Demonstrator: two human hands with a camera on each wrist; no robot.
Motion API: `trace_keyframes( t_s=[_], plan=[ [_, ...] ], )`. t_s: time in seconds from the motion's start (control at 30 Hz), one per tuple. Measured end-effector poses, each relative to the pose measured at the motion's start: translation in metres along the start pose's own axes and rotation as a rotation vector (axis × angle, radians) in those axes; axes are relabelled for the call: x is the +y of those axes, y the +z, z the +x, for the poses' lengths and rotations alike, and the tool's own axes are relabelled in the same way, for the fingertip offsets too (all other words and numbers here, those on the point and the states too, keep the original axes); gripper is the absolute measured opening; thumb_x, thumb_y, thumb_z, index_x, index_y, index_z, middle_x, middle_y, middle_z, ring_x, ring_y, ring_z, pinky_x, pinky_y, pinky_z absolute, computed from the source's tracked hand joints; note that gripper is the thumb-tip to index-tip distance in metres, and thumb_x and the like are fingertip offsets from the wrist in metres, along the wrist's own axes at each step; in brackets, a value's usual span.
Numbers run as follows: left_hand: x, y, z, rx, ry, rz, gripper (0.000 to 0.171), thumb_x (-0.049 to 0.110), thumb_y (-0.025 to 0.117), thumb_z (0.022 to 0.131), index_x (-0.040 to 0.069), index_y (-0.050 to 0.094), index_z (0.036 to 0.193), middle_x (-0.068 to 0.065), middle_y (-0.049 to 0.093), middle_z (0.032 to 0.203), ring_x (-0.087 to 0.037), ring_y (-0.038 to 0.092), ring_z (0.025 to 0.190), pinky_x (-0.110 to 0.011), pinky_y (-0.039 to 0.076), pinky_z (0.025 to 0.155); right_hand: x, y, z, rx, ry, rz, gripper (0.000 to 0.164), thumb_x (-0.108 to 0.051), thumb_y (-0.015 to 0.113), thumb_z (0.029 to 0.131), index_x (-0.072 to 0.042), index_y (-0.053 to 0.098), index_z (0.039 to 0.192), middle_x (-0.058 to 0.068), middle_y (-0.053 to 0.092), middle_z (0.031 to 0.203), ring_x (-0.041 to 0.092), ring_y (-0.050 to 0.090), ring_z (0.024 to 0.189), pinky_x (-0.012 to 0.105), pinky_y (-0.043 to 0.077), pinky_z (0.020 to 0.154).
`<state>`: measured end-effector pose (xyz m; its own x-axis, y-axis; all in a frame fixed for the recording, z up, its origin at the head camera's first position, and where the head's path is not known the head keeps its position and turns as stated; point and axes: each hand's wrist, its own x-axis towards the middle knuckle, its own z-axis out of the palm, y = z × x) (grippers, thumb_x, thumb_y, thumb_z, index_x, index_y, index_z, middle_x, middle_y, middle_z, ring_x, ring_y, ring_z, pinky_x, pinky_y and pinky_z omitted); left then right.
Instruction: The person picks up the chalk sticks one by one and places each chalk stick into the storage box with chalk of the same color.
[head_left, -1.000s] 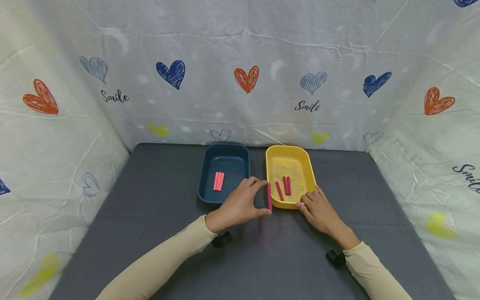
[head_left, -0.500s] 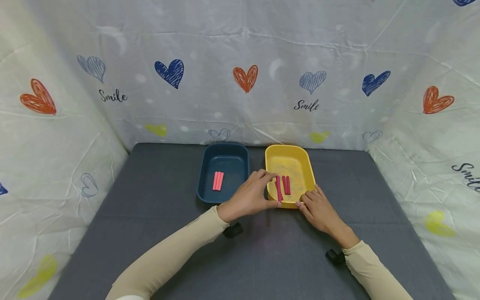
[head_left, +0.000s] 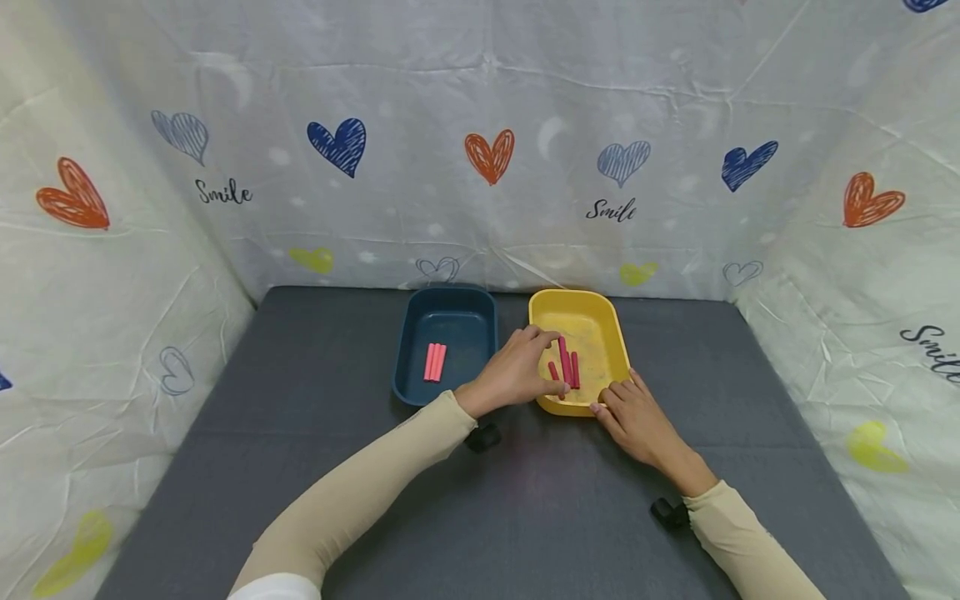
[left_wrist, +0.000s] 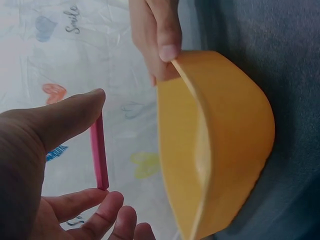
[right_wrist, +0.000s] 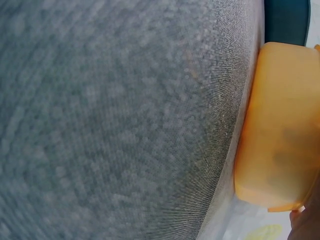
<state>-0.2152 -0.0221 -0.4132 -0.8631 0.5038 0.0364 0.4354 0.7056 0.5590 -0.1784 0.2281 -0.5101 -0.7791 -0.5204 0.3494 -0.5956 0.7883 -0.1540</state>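
My left hand (head_left: 517, 371) pinches a magenta stick (left_wrist: 99, 152) by its two ends, thumb at one and a fingertip at the other. It hovers over the yellow tray (head_left: 618, 342), whose inside shows other dark pink sticks (head_left: 575, 371); the held stick and hand partly cover these. At the tray's near right corner, my right hand (head_left: 641, 425) grips the rim, its fingers (left_wrist: 167, 37) over the edge in the left wrist view. Only a bit of that hand shows in the right wrist view, beside the tray's outer wall (right_wrist: 280, 120).
Left of the yellow tray stands a dark blue tray (head_left: 405, 350) with 3 light pink sticks (head_left: 435, 362) side by side. Both trays are on a grey cloth-covered table (head_left: 525, 517), close to a white curtain (head_left: 420, 208) printed with hearts.
My left hand has carried the magenta stick rightward and away from me, from beside the yellow tray's left edge to over its inside. My right hand stays at the rim.
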Motion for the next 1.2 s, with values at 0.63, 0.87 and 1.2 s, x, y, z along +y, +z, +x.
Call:
trace_keyframes(
  t_s=[0.63, 0.87, 1.2],
  plan=[
    [-0.015, 0.02, 0.039, -0.007, -0.062, -0.001, 0.079, 0.041, 0.079, 0.081, 0.011, 0.045, 0.145, -0.009, 0.051, 0.132, -0.023, 0.045, 0.114, -0.035, 0.05, 0.095, 0.002, 0.0, -0.001, -0.045, 0.031, -0.002, 0.02, -0.03, 0.053, 0.101, -0.017, 0.057, 0.087, -0.001, 0.053, 0.083, 0.021, 0.058, 0.093, 0.057, 0.022, 0.118],
    [-0.011, 0.029, 0.05, -0.01, -0.082, -0.004, 0.08, 0.043, 0.079, 0.081, 0.011, 0.045, 0.145, -0.008, 0.051, 0.131, -0.021, 0.046, 0.116, -0.035, 0.05, 0.1, 0.002, 0.0, -0.001, -0.041, 0.034, -0.002, 0.02, -0.03, 0.053, 0.101, -0.017, 0.056, 0.087, -0.001, 0.052, 0.082, 0.021, 0.057, 0.093, 0.057, 0.022, 0.119],
    [-0.008, 0.037, 0.066, -0.066, -0.073, 0.025, 0.078, 0.041, 0.078, 0.082, 0.012, 0.045, 0.146, -0.009, 0.048, 0.137, -0.022, 0.044, 0.119, -0.034, 0.05, 0.1, 0.002, 0.001, 0.0, -0.039, 0.032, -0.004, 0.02, -0.03, 0.054, 0.101, -0.017, 0.056, 0.086, -0.001, 0.053, 0.082, 0.021, 0.057, 0.092, 0.057, 0.022, 0.119]
  ],
)
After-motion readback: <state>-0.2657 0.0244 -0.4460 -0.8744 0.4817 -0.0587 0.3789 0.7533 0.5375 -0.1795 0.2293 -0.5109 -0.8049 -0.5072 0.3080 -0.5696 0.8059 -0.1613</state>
